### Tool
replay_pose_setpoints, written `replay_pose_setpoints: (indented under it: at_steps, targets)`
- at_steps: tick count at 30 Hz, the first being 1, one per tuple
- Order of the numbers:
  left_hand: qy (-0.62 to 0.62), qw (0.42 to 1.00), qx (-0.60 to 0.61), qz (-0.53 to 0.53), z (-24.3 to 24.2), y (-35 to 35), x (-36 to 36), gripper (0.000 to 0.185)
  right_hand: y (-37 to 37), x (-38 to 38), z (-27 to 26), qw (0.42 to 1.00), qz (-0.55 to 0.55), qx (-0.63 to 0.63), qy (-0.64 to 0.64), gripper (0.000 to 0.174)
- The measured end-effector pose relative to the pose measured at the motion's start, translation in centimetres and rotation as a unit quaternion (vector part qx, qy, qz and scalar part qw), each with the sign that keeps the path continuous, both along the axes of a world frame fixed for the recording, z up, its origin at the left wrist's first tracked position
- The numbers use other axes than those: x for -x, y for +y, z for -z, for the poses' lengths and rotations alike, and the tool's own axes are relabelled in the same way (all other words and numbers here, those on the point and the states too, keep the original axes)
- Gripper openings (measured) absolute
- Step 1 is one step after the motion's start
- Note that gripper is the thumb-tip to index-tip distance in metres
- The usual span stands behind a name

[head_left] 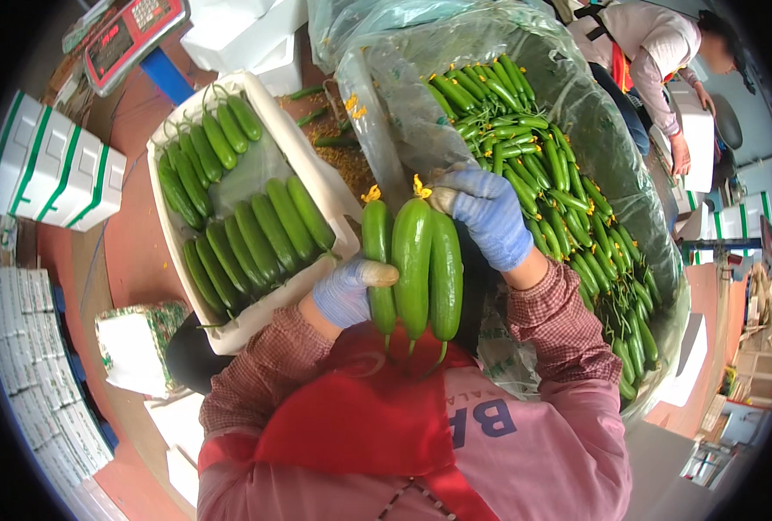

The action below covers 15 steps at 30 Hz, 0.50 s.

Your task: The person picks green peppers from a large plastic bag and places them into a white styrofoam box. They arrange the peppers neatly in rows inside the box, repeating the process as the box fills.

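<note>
Three green cucumbers [413, 267] with stems hang side by side before my chest, yellow blossoms on two of their upper ends. My left hand [350, 290], in a blue glove with a tan thumb, grips the leftmost cucumber from the side. The gloved right hand [487, 208] has its fingertips at the blossom end of the rightmost one; whether it grips is hidden. To the left, a white foam box [255, 327] holds two rows of cucumbers [255, 241] on clear film. On the right, many loose cucumbers [555, 169] with blossoms lie in a container lined with clear plastic [646, 195].
A digital scale [115, 45] stands upper left, near white foam boxes [249, 39]. More boxes with green tape [54, 163] and a stack of white boxes [47, 365] line the left. Plant scraps [343, 159] litter the floor. A co-worker [646, 45] leans over a white box upper right.
</note>
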<state>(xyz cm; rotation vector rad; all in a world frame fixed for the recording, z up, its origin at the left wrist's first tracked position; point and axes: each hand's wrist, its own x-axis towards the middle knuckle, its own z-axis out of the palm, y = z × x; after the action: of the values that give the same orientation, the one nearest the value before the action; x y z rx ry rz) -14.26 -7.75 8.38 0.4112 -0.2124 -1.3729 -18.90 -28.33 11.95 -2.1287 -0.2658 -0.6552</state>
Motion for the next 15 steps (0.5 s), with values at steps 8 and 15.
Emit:
replay_pose_setpoints:
  at_steps: [8, 15]
  targets:
    - [0.079, 0.996, -0.009, 0.044, -0.4, -1.4, -1.0, 0.080, -0.5, -1.1, -1.2, 0.846, -0.055, -0.423, 0.320, 0.027]
    - [0.118, 0.992, -0.030, 0.026, 0.2, -2.3, -1.6, 0.079, -3.9, -4.3, -1.0, 0.951, 0.139, 0.270, -0.060, 0.013]
